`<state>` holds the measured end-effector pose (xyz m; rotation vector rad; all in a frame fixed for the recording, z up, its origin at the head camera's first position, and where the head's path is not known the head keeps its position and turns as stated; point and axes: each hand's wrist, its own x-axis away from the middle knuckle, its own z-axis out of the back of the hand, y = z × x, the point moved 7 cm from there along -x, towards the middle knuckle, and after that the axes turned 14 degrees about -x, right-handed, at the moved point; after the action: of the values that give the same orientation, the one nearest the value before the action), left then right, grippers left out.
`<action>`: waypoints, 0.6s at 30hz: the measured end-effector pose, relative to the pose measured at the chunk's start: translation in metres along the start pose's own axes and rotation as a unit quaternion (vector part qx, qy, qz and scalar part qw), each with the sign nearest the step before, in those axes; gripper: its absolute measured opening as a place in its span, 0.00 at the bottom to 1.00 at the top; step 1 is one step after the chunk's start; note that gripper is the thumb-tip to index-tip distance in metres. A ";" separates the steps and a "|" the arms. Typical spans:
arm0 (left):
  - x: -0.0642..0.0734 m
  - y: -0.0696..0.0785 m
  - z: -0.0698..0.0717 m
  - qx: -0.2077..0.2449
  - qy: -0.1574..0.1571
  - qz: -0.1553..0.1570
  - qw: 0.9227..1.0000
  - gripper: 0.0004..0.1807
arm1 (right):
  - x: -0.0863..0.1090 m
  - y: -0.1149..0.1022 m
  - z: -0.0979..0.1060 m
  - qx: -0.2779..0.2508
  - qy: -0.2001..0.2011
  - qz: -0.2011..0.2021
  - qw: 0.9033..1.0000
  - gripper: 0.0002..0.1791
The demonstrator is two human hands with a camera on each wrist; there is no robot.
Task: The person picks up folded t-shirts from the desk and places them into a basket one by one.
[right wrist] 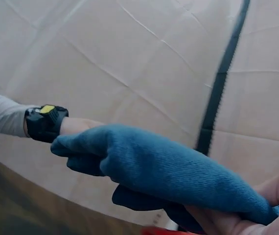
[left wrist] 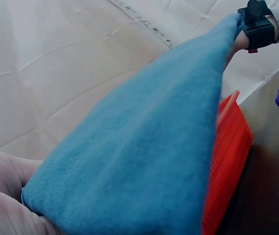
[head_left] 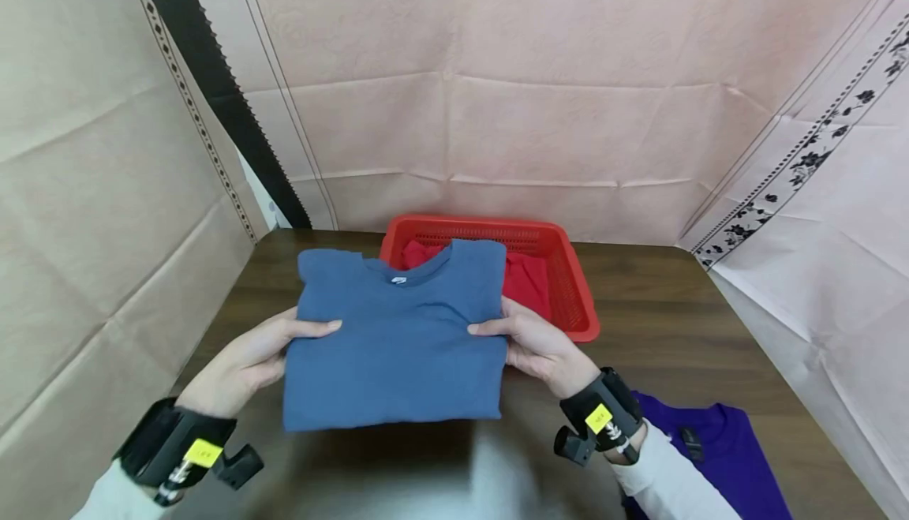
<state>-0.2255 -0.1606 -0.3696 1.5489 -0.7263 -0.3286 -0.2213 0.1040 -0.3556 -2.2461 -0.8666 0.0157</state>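
A folded blue T-shirt (head_left: pixel 398 354) is held up over the table, its collar and small white label facing me. My left hand (head_left: pixel 259 354) grips its left edge, thumb on the front and fingers behind the cloth. On the opposite edge my right hand (head_left: pixel 536 346) pinches it the same way. Behind the shirt stands a red basket (head_left: pixel 578 299) with red cloth (head_left: pixel 529 283) in it, partly hidden by the shirt. The left wrist view shows the blue cloth (left wrist: pixel 144 132) stretching between both hands; in the right wrist view its folded layers (right wrist: pixel 174 176) hang in the grip.
A purple T-shirt (head_left: pixel 738 457) lies at the right front of the wooden table (head_left: pixel 653 307), with a small black object (head_left: pixel 691 443) on it, partly under my right forearm. Pale cloth walls (head_left: pixel 540 110) close off the back and both sides.
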 end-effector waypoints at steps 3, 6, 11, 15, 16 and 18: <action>-0.025 0.006 -0.004 0.075 0.022 0.049 0.996 0.32 | 0.003 -0.015 0.013 0.008 0.023 0.014 1.000 0.33; -0.047 0.015 -0.007 0.088 0.015 0.045 0.995 0.29 | 0.002 -0.031 0.025 0.022 0.036 0.027 0.999 0.32; -0.083 0.023 -0.009 0.089 0.028 0.062 0.994 0.34 | 0.000 -0.058 0.046 0.041 0.059 0.036 0.997 0.34; -0.116 0.027 -0.008 0.074 0.045 0.093 0.992 0.41 | -0.002 -0.079 0.068 0.044 0.088 0.043 0.994 0.37; -0.124 0.027 -0.008 0.074 0.050 0.102 0.991 0.42 | -0.003 -0.083 0.073 0.043 0.094 0.043 0.994 0.38; -0.140 0.025 -0.007 0.078 0.067 0.125 0.987 0.45 | -0.007 -0.090 0.086 0.032 0.108 0.041 0.993 0.39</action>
<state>-0.3328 -0.0674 -0.3740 1.5889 -0.8456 0.0185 -0.3005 0.1996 -0.3639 -2.1745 -0.6503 -0.1569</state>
